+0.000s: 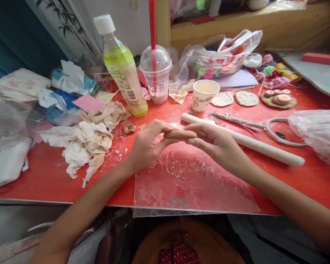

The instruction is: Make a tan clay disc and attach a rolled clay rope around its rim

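Lying nearest, a clear plastic sheet sticks out slightly past the front edge of the red tabletop, its surface smeared and scattered with pale crumbs. Above its far part, the left hand and right hand meet around a brown clay roll, each with fingers on top and thumb at the near side, closed to the roll's thickness. The roll lies sideways between them, raised off the sheet.

Just beyond the right hand, a whitish rolling pin slants across the right side, its far end passing behind the fingers and blocking the way there. To the left are a white plastic device and a heap of crumpled tissues; a small clay lump sits between that heap and the left hand.

Farther back, a clay-smeared stick lies past the pin. A white-capped drink bottle leans in view near a domed plastic cup with a red straw. Right of these come a paper cup, two pale clay discs and a brown disc bearing pink-topped pieces. A filled carrier bag with red print rests behind them, partly over purple paper.
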### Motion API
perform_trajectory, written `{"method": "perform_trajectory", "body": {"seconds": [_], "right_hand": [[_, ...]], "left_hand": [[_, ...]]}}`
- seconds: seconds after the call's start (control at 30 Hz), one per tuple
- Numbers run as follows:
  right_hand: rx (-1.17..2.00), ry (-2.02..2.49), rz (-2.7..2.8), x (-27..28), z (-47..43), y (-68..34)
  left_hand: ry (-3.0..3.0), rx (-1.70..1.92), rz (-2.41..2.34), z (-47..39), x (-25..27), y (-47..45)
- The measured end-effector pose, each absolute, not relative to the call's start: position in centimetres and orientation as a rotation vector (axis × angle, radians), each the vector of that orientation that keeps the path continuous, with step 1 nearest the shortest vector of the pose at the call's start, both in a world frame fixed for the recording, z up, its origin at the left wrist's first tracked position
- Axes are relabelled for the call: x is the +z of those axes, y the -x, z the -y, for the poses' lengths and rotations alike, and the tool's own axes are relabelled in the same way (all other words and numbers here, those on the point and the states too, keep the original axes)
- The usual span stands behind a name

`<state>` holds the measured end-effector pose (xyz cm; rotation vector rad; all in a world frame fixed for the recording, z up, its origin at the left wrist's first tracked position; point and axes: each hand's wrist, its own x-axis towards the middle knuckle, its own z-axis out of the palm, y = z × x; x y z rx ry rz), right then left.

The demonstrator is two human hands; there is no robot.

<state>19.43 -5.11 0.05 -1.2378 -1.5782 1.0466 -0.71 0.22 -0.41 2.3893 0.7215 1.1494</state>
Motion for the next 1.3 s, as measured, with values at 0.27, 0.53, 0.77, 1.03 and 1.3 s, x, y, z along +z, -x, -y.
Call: {"method": "perform_trajectory", "body": {"seconds": [0.27, 0.53, 0.77, 1.03, 1.3], "right_hand": [[1.747, 0.752, 1.036, 1.0, 5.8, -18.7], [1.554, 0.907, 0.955, 0.0, 5.0, -19.3], [1.309, 0.985, 1.354, -0.8, 5.6, -18.7], [1.386, 1.157, 1.419, -0.2, 5.1, -19.0], [1.285, 1.255, 1.563, -0.4, 5.3, -19.3]], "left_hand": [[-3.248, 1.283, -0.144, -0.8, -1.1, 1.9], [-2.048, 0.842, -0.78, -1.0, -1.5, 0.1], [-1.458, 0.581, -0.646, -0.2, -0.7, -0.4], [-1.462, 0.675, -0.705, -0.2, -0.8, -0.4], [-1.532, 0.599, -0.871, -0.1, -0.5, -0.3]]}}
